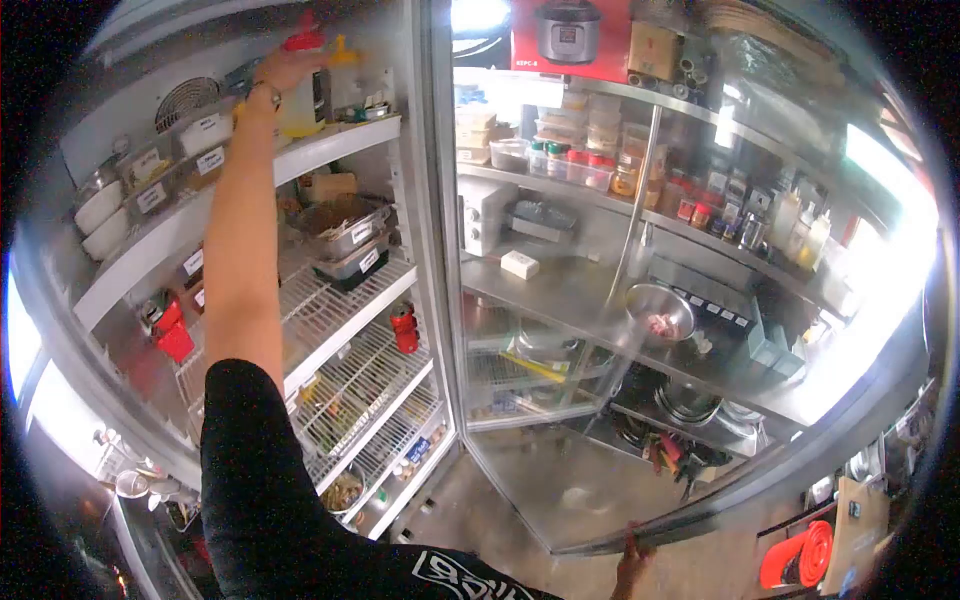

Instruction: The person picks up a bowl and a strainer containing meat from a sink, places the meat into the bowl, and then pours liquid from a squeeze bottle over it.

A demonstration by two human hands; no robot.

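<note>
My left hand point(287, 70) reaches up to the top shelf of a tall refrigerator, its fingers closed around the top of a bottle with a red cap point(305, 42). Beside it stands a bottle with a yellow cap point(345, 52). Labelled containers point(208, 135) line the same shelf to the left of my wrist. At the lower right, my right hand point(632, 562) grips the edge of the open glass refrigerator door point(570, 500); part of that hand is cut off by the frame's bottom.
Lower wire shelves hold labelled tubs point(345, 225) and a red can point(405, 328). Through the door glass are a steel counter point(560, 285) with a metal bowl point(660, 312), a shelf of spice jars and bottles, and a microwave point(485, 215). A red rolled mat point(800, 555) lies at right.
</note>
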